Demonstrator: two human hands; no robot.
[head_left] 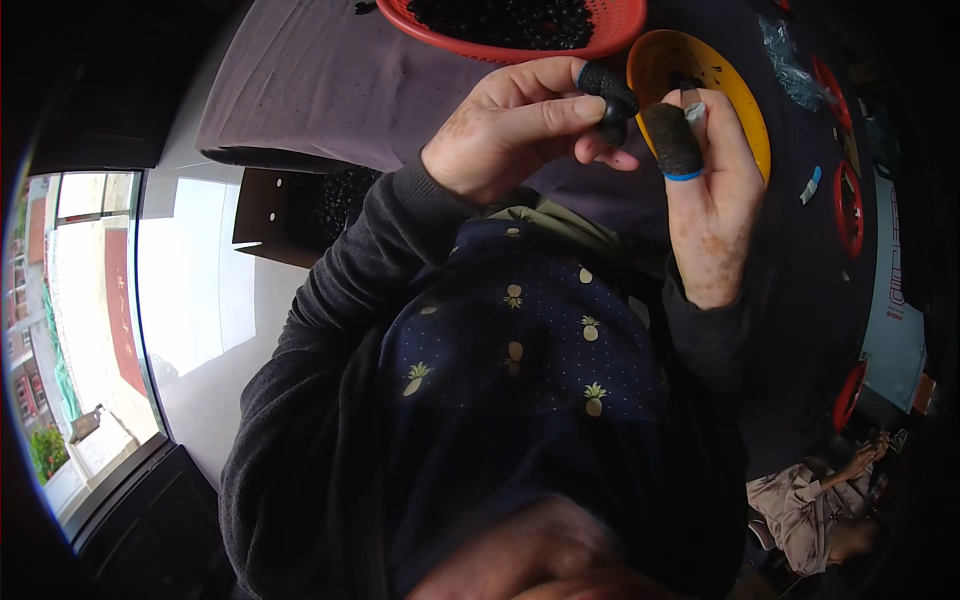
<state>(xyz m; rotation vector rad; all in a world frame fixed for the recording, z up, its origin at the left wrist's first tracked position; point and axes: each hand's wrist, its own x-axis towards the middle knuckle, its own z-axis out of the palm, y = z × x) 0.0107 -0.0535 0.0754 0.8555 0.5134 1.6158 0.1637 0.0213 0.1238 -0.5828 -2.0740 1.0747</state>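
Observation:
My left hand (510,125) is raised over the near side of the table, closed, with a small glossy black part (612,122) pinched between thumb and forefinger. A black finger cover (606,82) with a blue edge sits on that forefinger. Close by on the right, my right hand (712,185) is closed, its thumb in a worn dark cover with a blue rim. Between that thumb and forefinger is a small dark-tipped object (692,100) with a pale wrapping; its kind is not clear. A yellow bowl (757,120) with black bits stands just behind my right hand.
A red basket (620,25) full of small black pieces stands at the far edge. On the right lie clear plastic bags (790,65) and red-rimmed containers (850,210). An open cardboard box (262,210) of black pieces stands lower left. Another person (810,510) sits lower right.

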